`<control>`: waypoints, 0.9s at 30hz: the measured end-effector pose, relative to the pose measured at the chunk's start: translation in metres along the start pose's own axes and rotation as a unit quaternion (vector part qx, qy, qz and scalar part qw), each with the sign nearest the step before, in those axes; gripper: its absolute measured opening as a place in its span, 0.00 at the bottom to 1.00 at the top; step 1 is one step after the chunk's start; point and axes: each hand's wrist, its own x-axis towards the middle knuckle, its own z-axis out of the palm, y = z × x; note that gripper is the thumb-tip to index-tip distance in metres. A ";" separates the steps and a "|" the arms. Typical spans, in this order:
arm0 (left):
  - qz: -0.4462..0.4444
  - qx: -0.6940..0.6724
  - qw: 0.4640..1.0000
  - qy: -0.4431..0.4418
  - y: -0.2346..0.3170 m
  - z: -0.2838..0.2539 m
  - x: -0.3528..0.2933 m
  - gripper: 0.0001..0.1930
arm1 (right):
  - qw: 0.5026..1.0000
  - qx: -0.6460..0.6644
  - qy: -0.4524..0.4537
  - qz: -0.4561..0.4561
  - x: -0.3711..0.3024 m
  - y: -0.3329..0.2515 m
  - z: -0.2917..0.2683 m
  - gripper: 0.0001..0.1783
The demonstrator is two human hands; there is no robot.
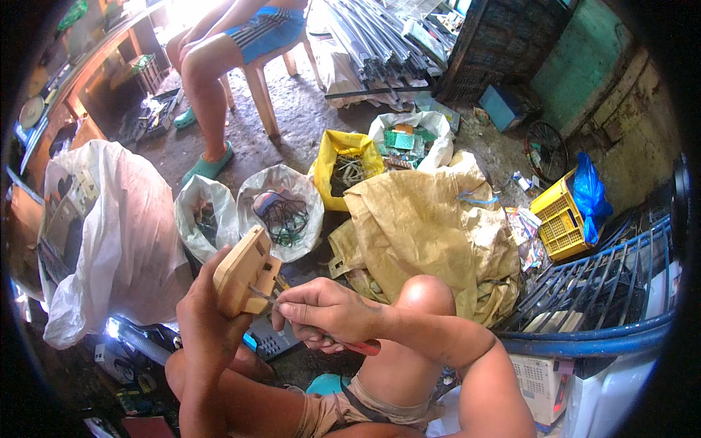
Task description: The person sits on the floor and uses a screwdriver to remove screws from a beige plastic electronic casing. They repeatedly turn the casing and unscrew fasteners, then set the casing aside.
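Both hands work above the knees: the left hand (204,310) clamps a tan plastic casing (244,271) upright, fingers wrapped shut, while the right hand (325,312) is closed round a red-handled screwdriver (361,346) (tip at the casing's edge). Prying likely goes best with the tip seated square, casing held firm, short twists

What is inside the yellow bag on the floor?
The yellow bag stands open, and a tangle of grey wires and metal bits shows at its top. Anything deeper down is hidden by that tangle and the bag's sides.
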 end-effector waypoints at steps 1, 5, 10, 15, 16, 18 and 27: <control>-0.004 0.004 1.000 0.005 0.001 0.000 -0.001 0.42 | 0.983 -0.151 0.047 -0.095 0.002 0.003 0.000 0.15; -0.025 0.051 0.998 0.007 0.001 0.002 -0.002 0.46 | 0.773 -0.531 0.200 -0.282 0.012 0.022 0.007 0.12; -0.028 0.036 0.999 -0.003 -0.006 0.001 -0.003 0.45 | 0.782 -0.533 0.212 -0.244 0.015 0.024 0.009 0.13; -0.013 -0.012 0.999 -0.032 -0.017 0.000 0.000 0.46 | 0.855 -0.449 0.164 -0.199 0.017 0.000 0.002 0.14; -0.025 -0.003 0.999 -0.035 -0.018 0.001 0.000 0.46 | 0.862 -0.442 0.167 -0.183 0.019 -0.003 0.002 0.14; -0.044 0.015 0.998 -0.036 -0.019 0.002 0.001 0.47 | 0.860 -0.444 0.173 -0.180 0.023 -0.004 0.002 0.15; 0.054 0.184 0.980 -0.049 -0.015 0.016 -0.010 0.38 | 0.825 -0.510 0.152 -0.191 0.022 0.002 -0.011 0.16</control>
